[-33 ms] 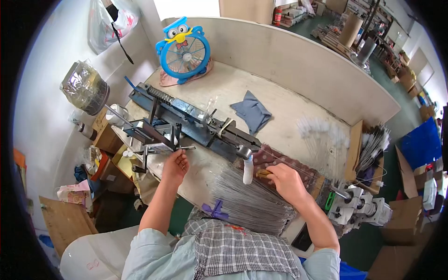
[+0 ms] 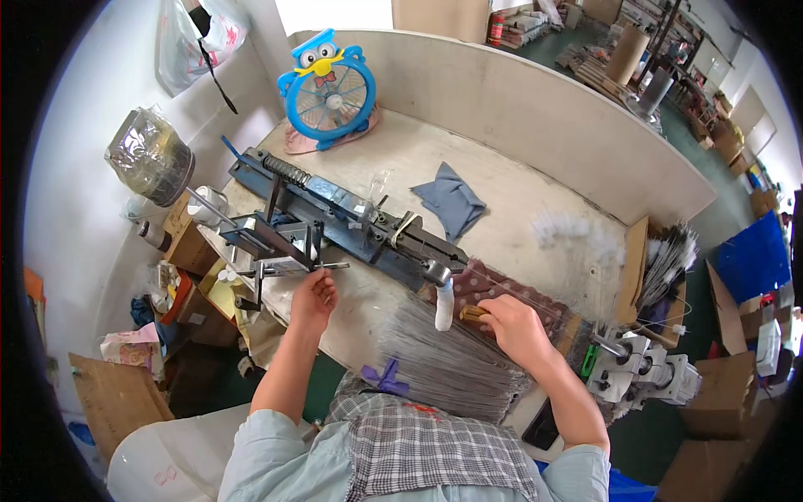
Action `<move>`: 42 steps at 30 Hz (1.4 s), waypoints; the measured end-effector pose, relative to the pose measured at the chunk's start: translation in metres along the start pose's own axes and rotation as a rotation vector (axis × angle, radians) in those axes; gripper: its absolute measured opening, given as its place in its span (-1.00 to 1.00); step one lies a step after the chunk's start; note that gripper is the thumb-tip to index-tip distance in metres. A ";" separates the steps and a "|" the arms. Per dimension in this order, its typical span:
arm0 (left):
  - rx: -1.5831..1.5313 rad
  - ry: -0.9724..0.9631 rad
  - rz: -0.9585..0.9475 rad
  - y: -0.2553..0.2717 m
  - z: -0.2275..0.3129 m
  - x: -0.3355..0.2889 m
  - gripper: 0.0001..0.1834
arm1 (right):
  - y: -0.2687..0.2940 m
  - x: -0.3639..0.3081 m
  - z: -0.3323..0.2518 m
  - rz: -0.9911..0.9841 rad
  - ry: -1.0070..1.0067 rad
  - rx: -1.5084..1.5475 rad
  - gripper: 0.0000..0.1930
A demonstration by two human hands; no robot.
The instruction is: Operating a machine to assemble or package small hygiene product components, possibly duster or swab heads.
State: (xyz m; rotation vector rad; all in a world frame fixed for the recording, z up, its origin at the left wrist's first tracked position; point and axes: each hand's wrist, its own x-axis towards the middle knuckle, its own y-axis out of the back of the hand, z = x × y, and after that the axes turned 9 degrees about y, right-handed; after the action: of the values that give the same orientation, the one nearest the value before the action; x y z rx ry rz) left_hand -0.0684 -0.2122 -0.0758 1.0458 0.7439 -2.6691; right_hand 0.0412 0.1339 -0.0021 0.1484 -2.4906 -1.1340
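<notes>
My left hand (image 2: 314, 303) is closed, fingers curled together, right beside a thin metal bar (image 2: 335, 266) on a small black metal frame. Whatever it may hold is too small to make out. Between the fingertips of my right hand (image 2: 514, 325) is a short yellow-brown piece, like a small wooden handle (image 2: 472, 314), above a brown dotted cloth (image 2: 548, 305). Just left of that piece, a lever with a white-wrapped grip (image 2: 444, 305) sticks out from the long dark metal bench press (image 2: 351, 222). A wide bundle of thin grey wires (image 2: 443, 360) lies in front of me.
A purple ribbon (image 2: 386, 376) lies at the bundle's left end. Farther back are a blue cartoon fan (image 2: 333, 100) and a grey folded cloth (image 2: 452, 201). To the right stand a metal clamp-like machine (image 2: 644, 368) and a carton of wires (image 2: 637, 268). A lamp wrapped in plastic (image 2: 150, 159) leans at left.
</notes>
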 end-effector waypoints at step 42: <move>0.323 0.022 -0.574 -0.178 -0.097 -0.083 -0.71 | 0.035 0.041 -0.002 0.097 -0.157 -0.021 -0.82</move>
State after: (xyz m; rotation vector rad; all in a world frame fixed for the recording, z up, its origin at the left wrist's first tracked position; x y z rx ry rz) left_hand -0.0109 -0.0108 -0.0120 1.0577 0.7181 -3.3634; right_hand 0.0070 0.1457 0.0378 -0.0697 -2.5894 -1.1716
